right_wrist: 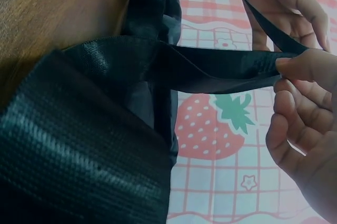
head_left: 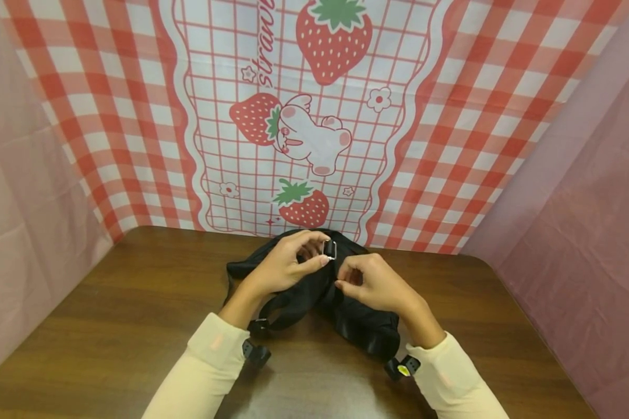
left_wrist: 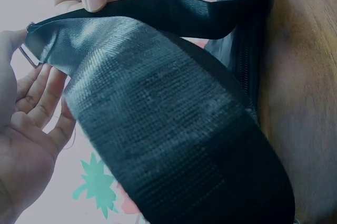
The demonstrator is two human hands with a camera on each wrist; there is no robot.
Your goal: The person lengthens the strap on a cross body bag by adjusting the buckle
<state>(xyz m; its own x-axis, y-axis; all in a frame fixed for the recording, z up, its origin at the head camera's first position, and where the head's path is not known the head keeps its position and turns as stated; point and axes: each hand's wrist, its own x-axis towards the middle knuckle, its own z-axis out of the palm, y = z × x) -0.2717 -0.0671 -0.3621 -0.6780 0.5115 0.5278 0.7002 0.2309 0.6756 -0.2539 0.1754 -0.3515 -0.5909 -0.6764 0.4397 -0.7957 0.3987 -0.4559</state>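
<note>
A black bag (head_left: 364, 326) with a webbing strap (left_wrist: 152, 103) lies on the table. My left hand (head_left: 283, 265) pinches a metal strap slider (head_left: 335, 250) between thumb and fingers, held up over the bag. The strap passes through this slider, as the left wrist view shows at its left edge. Just to the right, my right hand (head_left: 377, 282) pinches a length of the strap (right_wrist: 226, 68) between thumb and curled fingers. Part of the bag's zipper (left_wrist: 245, 71) shows behind the strap. The slider is hidden in the right wrist view.
The bag sits near the far edge of a brown wooden table (head_left: 136, 326). Behind it hangs a red-and-white checked cloth (head_left: 456, 116) with strawberries. Pink curtains (head_left: 582, 233) hang at both sides. A black buckle (head_left: 259, 326) lies by my left wrist.
</note>
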